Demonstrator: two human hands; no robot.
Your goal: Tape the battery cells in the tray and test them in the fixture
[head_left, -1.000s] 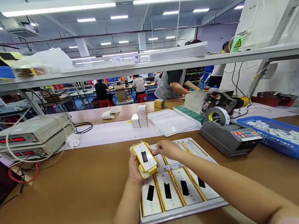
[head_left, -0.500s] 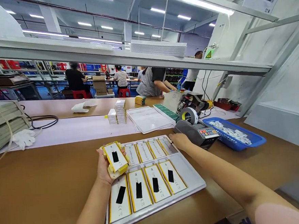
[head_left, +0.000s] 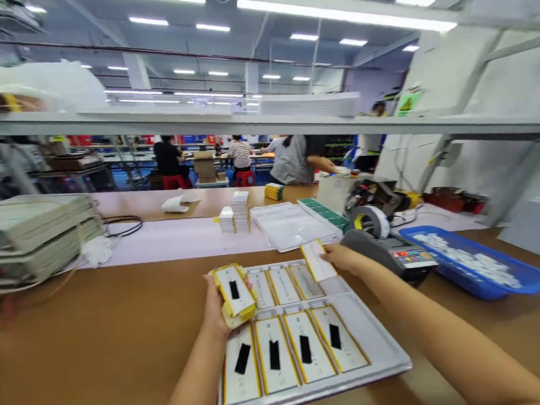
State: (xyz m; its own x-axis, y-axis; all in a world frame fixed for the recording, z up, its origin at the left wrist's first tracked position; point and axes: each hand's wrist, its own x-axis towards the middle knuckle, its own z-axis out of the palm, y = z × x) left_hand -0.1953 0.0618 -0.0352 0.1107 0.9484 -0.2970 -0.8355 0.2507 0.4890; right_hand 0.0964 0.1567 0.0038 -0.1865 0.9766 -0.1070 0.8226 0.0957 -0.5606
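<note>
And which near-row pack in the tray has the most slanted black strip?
The leftmost pack, nearest the left hand: its strip leans; the other three strips stand straighter.

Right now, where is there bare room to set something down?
The brown tabletop left of the left hand is bare, as is the near right end of the tray, beside the last taped pack. Around the right hand, tape dispenser and blue basket, it's crowded.

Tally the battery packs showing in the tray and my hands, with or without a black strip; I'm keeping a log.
Black-strip packs in the tray: 4
Black-strip pack in the left hand: 1
Plain packs in the tray: 3
Pack with no strip showing, right hand: 1
Total: 9
</note>
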